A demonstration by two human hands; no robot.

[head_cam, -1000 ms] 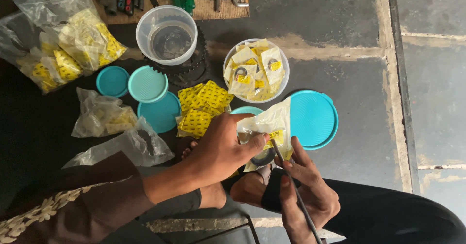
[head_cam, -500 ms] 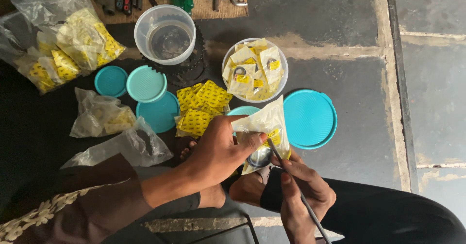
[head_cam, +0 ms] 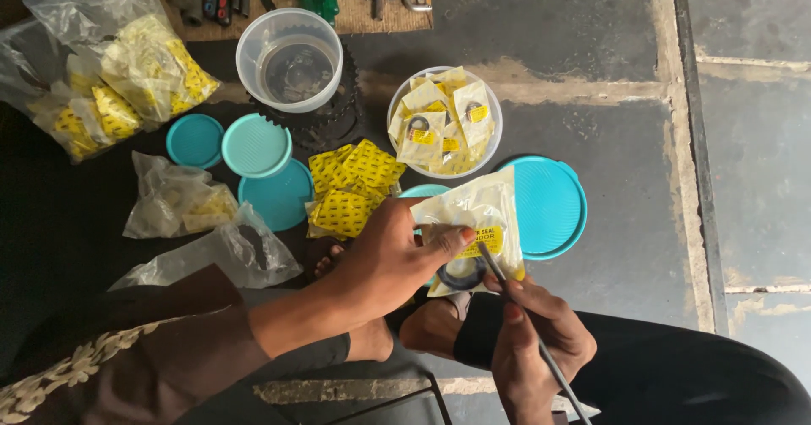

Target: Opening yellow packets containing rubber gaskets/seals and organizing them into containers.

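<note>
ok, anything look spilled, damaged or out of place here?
Nothing spilled or broken. Only untidy: yellow packets lie in a loose heap on the floor beside the teal lids, not in a tub. The left hand holds a clear packet; the right hand holds a thin pen-like tool to it.

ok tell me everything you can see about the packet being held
The packet is a flat, clear plastic pouch with a pale backing, a yellow label and a dark ring-shaped part showing at its lower end. It is held roughly upright over the dark floor, beside the big teal lid. The left hand pinches its left edge, thumb on the label. The right hand holds a thin metal tool whose tip touches the label.
</note>
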